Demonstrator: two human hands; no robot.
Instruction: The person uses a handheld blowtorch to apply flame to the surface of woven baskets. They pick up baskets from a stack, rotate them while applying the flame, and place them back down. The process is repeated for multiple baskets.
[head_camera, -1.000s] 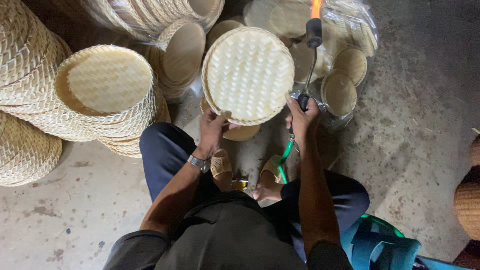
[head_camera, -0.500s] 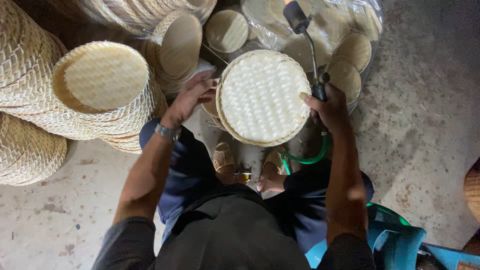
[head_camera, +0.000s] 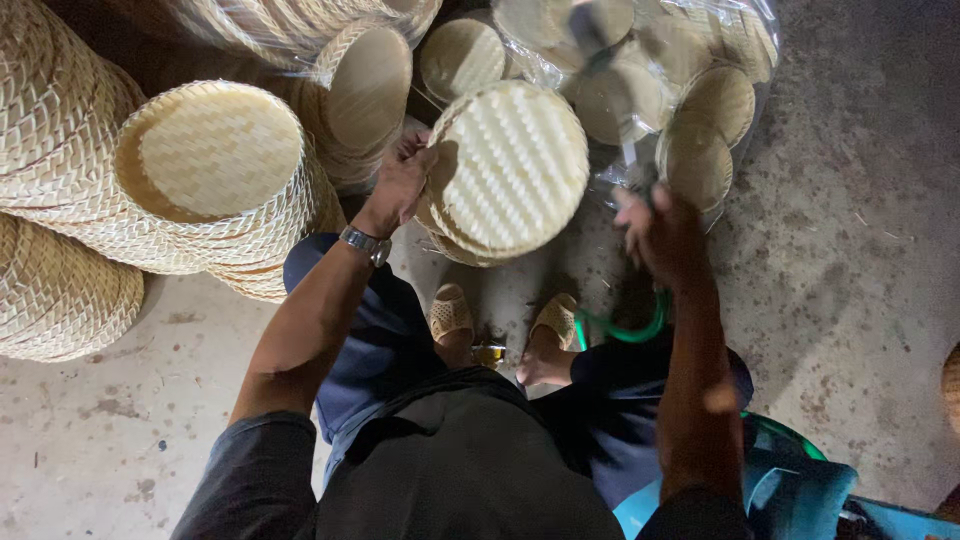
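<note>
Grey concrete floor (head_camera: 860, 230), rough and stained, with dark spots and scattered debris. Tall stacks of round woven bamboo trays (head_camera: 215, 185) stand at the left, more leaning along the dark upper edge. Clear plastic bag of small round woven trays (head_camera: 700, 90) lies at upper right. Blue-green plastic stool (head_camera: 790, 495) sits at lower right. Light falls from above, dim.

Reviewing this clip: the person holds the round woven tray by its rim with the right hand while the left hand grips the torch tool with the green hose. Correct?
Not quite: the hands are swapped. In the head view, the left hand, the one with the wristwatch, holds the round woven tray by its rim, while the right hand grips the torch tool with the green hose.
</note>
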